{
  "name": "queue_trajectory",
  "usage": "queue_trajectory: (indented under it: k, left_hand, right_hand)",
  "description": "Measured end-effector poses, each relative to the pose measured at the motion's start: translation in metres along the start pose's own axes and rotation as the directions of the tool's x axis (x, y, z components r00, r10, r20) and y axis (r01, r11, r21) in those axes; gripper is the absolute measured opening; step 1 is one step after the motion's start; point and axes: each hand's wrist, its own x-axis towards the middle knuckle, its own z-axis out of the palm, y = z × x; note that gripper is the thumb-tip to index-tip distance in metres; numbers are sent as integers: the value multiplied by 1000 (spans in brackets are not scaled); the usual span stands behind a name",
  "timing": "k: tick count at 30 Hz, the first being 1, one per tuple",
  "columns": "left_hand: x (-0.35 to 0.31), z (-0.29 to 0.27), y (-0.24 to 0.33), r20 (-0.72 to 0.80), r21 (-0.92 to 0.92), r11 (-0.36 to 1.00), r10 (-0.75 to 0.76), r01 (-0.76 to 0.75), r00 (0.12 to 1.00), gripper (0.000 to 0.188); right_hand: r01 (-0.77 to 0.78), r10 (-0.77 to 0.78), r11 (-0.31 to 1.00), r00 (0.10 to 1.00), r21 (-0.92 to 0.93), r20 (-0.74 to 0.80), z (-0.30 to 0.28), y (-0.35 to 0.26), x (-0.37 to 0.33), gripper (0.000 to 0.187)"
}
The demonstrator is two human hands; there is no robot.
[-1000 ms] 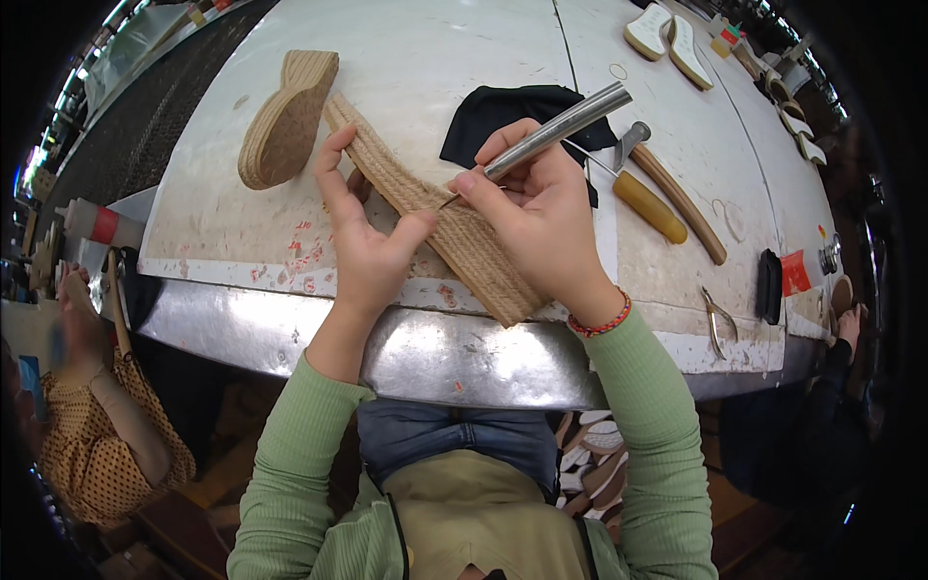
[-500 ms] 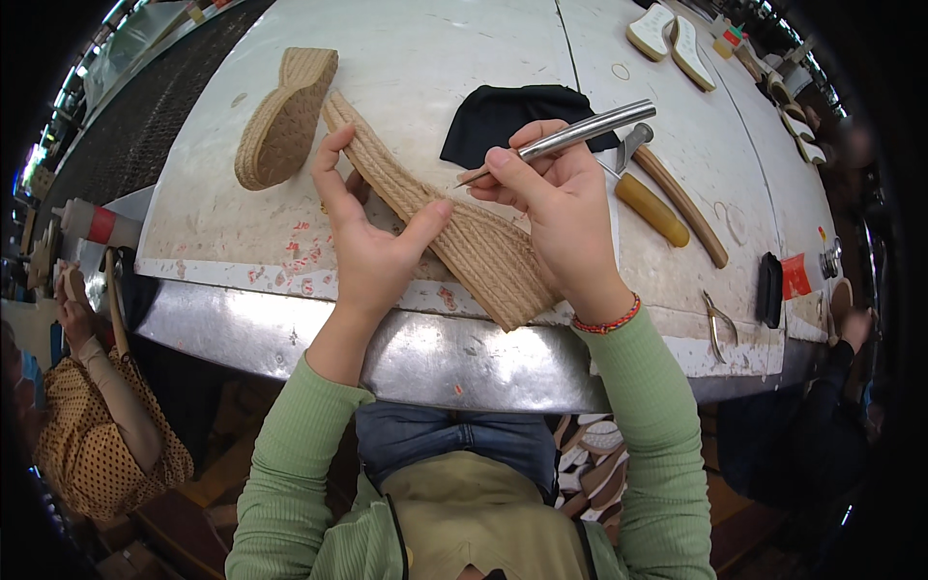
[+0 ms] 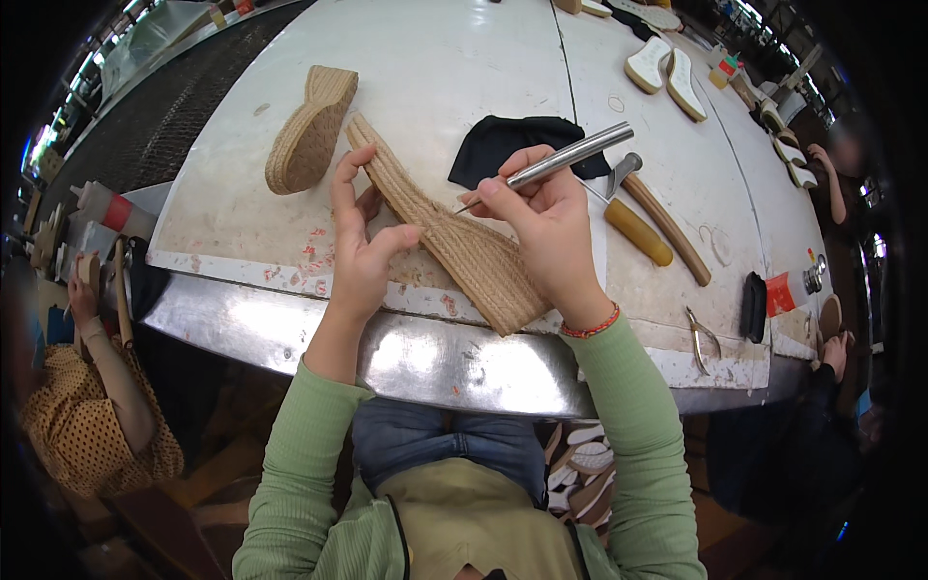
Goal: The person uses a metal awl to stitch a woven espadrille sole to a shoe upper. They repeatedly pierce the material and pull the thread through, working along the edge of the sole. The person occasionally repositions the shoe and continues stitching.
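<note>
A wedge shoe sole wrapped in braided jute (image 3: 474,253) lies on its side along the table's near part, its thick heel end toward me. My left hand (image 3: 362,253) grips its far, narrow part, with the thumb on the braid and the fingers around the other side. In my right hand (image 3: 551,217) is a metal awl (image 3: 570,158), held like a pen. Its thin tip touches or nearly touches the sole's upper edge near the middle. The fingers of that hand hide part of the heel end. A second jute wedge sole (image 3: 311,135) lies farther left.
Beyond the awl lies a black cloth (image 3: 503,145). To the right are a hammer (image 3: 672,227), a yellow-handled tool (image 3: 638,232), pliers (image 3: 701,338) and a black block (image 3: 754,307). White soles (image 3: 667,77) stand far right. Co-workers sit on both sides.
The view has shifted slightly, so most things appear moved. My left thumb has slid a little back along the braid. The awl tip stays near the same edge of the sole.
</note>
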Motion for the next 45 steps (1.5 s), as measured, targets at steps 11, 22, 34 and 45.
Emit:
queue_trajectory:
  k: [11,22,34,45]
  left_hand:
    - [-3,-1,2,68,187,974,119,-130,990,86]
    - [-4,-2,-1,72,187,976,99,-111,992,87]
    - [-5,2,3,11,125,991,39,-40,999,86]
    - [-4,-1,0,49,155,983,89,-96,995,86]
  right_hand:
    - [212,-101,895,953,-391,286,7,-6,-12,15]
    - [253,-182,923,951,-292,249,9,-2,-11,12]
    - [239,-175,933,955,-270,240,8,1,-11,11]
    - [257,-180,911,951,-321,251,8,-1,-10,12]
